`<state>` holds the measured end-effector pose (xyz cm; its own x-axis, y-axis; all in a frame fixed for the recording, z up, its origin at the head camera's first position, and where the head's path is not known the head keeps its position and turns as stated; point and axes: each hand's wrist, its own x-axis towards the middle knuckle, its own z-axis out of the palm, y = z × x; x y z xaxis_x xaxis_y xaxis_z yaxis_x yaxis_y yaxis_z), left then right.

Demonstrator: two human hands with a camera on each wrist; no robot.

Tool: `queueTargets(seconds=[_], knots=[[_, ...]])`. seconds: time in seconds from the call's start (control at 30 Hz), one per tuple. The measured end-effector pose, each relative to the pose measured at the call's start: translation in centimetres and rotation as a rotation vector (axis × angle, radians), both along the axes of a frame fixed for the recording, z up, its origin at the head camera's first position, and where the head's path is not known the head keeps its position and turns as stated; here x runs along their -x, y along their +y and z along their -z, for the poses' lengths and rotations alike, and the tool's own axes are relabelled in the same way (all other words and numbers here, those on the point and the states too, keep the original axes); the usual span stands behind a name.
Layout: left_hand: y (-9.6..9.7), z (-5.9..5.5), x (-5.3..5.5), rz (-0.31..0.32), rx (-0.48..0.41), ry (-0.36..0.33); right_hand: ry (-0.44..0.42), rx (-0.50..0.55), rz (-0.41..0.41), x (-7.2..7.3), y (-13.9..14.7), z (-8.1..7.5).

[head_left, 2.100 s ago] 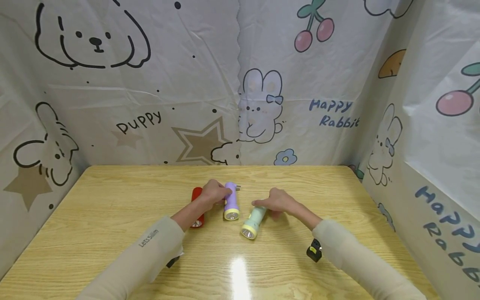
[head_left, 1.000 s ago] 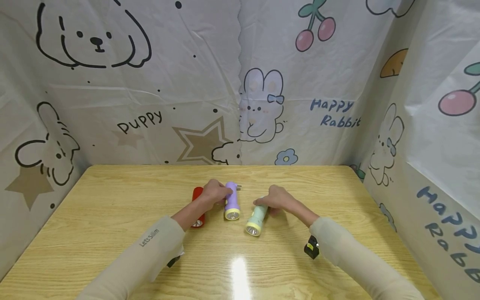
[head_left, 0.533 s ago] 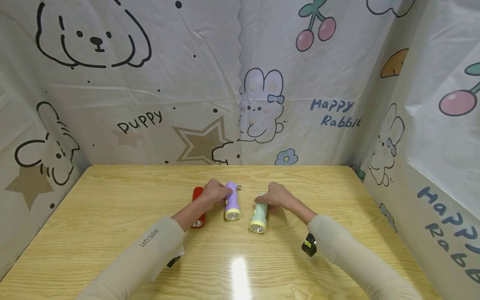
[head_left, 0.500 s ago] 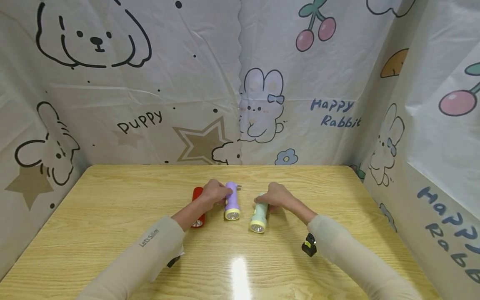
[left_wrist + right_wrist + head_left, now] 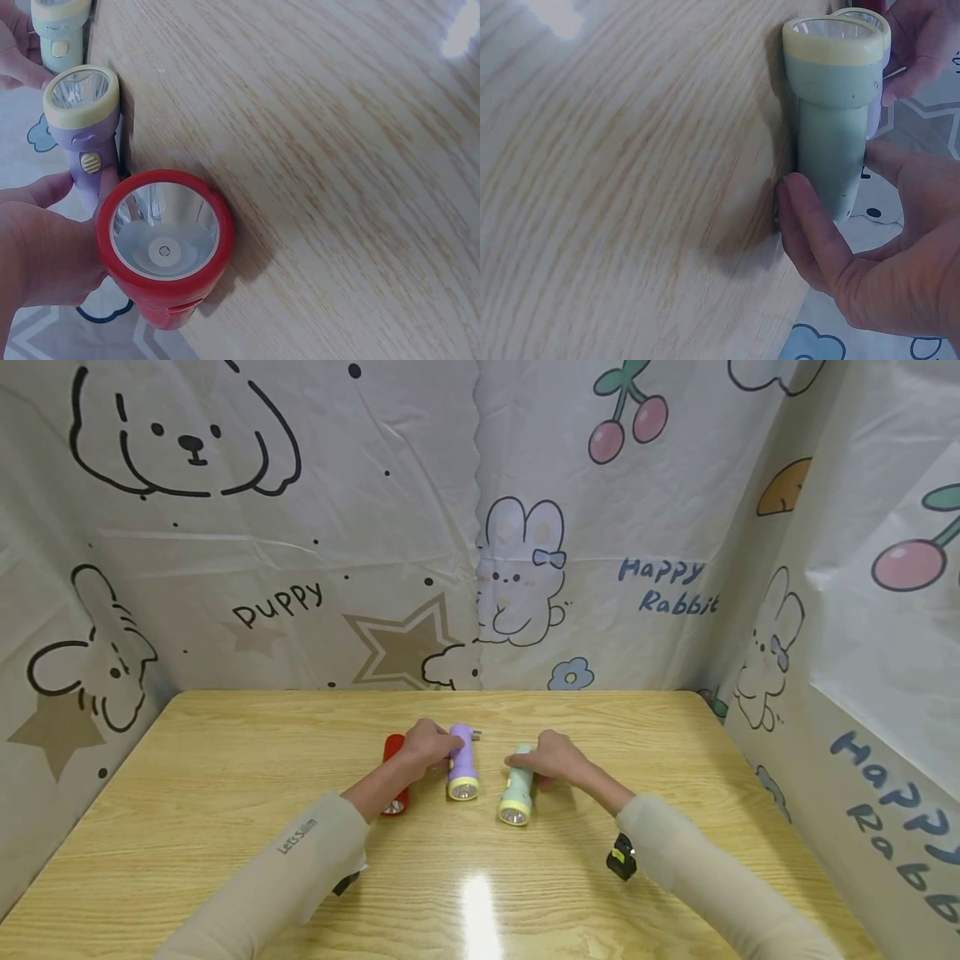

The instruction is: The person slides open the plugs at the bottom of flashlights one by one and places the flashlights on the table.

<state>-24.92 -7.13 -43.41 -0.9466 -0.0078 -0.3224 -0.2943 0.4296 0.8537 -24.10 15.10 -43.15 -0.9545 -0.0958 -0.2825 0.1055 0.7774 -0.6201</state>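
Three flashlights lie in a row on the wooden table, lenses toward me. My left hand [image 5: 429, 745] pinches the purple flashlight [image 5: 462, 763] by its rear half between thumb and fingers; metal prongs stick out at its back end. Partly under my left forearm lies the red flashlight [image 5: 395, 750], whose wide lens rim [image 5: 166, 281] fills the near part of the left wrist view. My right hand [image 5: 557, 755] holds the mint green flashlight [image 5: 831, 142] near its tail, thumb on one side and fingers on the other. Its yellow head points almost straight at me.
The wooden table [image 5: 247, 752] ends at the back against a printed white cloth [image 5: 390, 527], which also hangs on both sides. A black device [image 5: 622, 857] shows under the right cuff, another [image 5: 346, 883] under the left. Light glares off the table's front.
The green flashlight has turned from a slant to nearly parallel with the purple one, its head swinging right and back under my right hand. Left hand, purple and red flashlights stay put.
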Motion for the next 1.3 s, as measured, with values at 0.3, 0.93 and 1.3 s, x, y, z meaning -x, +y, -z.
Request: queueTargets(seconds=[0.3,0.93,1.3], knots=[[0.1,0.0,0.0,-0.005,0.008,-0.005,-0.018,0.025,-0.004,-0.1,0.3,0.1],[0.0,0.2,0.3,-0.011,0.011,-0.025,-0.022,0.06,0.016,0.4,0.0,-0.1],[-0.1,0.1,0.2,-0.017,-0.006,-0.027,0.013,0.046,0.025,0.4,-0.1,-0.7]])
